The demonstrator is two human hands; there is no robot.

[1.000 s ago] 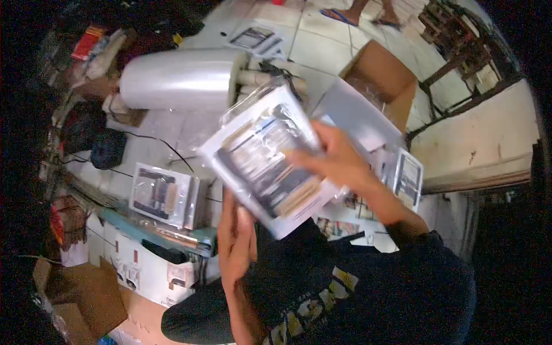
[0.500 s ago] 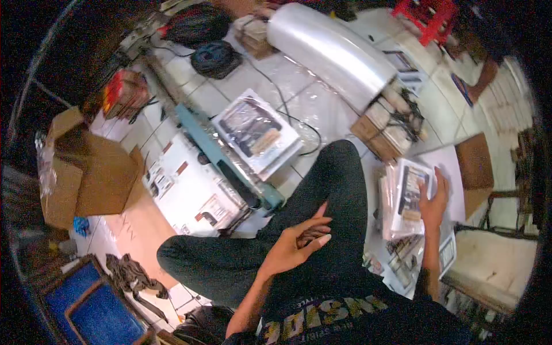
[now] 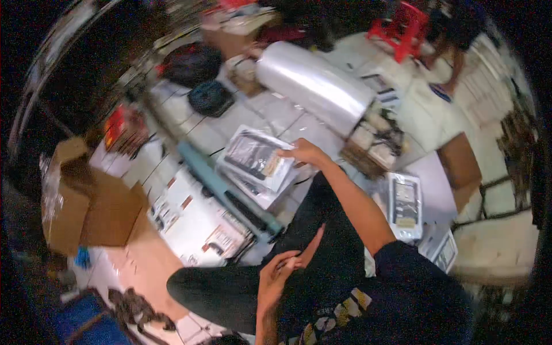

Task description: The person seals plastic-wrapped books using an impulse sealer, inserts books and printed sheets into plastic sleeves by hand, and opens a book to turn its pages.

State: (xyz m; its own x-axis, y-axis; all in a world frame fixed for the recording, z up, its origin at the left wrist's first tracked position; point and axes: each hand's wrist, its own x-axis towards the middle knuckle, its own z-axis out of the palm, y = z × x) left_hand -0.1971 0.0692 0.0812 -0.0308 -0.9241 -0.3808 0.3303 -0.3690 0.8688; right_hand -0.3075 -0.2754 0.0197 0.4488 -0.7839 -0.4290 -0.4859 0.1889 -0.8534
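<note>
My right hand (image 3: 305, 154) reaches across my knee and pinches the right edge of a flat, plastic-wrapped pack (image 3: 256, 155) with a dark printed face. That pack lies on or just over another white wrapped pack (image 3: 267, 198), beside the long teal bar of a sealer-like device (image 3: 221, 190). In my lap, my left hand (image 3: 279, 270) rests with loosely bent fingers, partly apart and blurred, and nothing visible in them. To my right, a similar wrapped pack (image 3: 405, 204) tops a stack.
A large roll of clear plastic film (image 3: 316, 83) lies beyond the packs. An open cardboard box (image 3: 95, 195) stands at left, a red stool (image 3: 399, 29) at the far right. Near the stool, a person's hand and arm (image 3: 454, 72) show. Dark bundles (image 3: 213, 98) sit at the back.
My right hand has moved left from the right-hand stack to the middle packs and now grips one by its edge. My left hand stays in my lap. The view has shifted.
</note>
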